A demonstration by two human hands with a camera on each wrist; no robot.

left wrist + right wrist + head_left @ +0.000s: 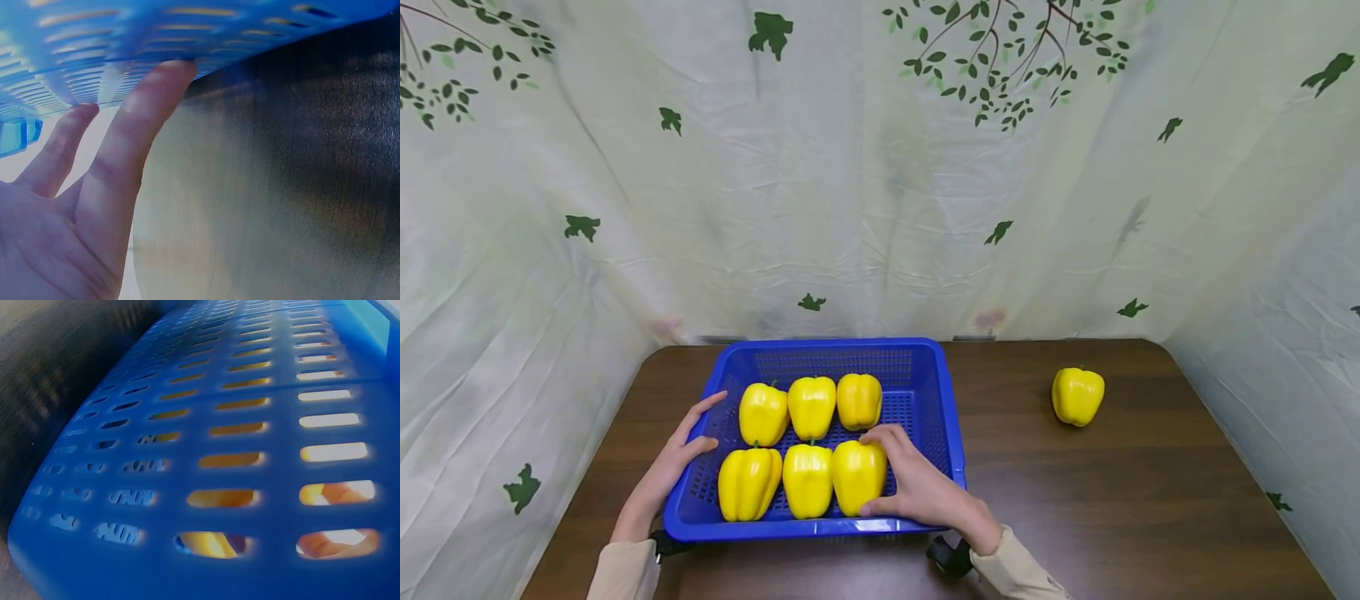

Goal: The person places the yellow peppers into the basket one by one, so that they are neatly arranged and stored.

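Note:
A blue plastic basket (957,442) holds several yellow bell peppers in two rows. My right hand (925,487) reaches over its front right corner and grips the front-row yellow bell pepper (857,479) on the right, fingers at its top and thumb at its base. In the right wrist view the basket wall (156,575) covers most of that hand; bits of skin and yellow show through the slots. My left hand (673,462) is at the basket's left side, and in the left wrist view its extended fingers (119,156) touch the slotted wall.
Another yellow bell pepper (1078,397) stands alone on the brown wooden table (1120,508), right of the basket. A pale curtain (880,192) with leaf prints hangs behind the table and along both sides.

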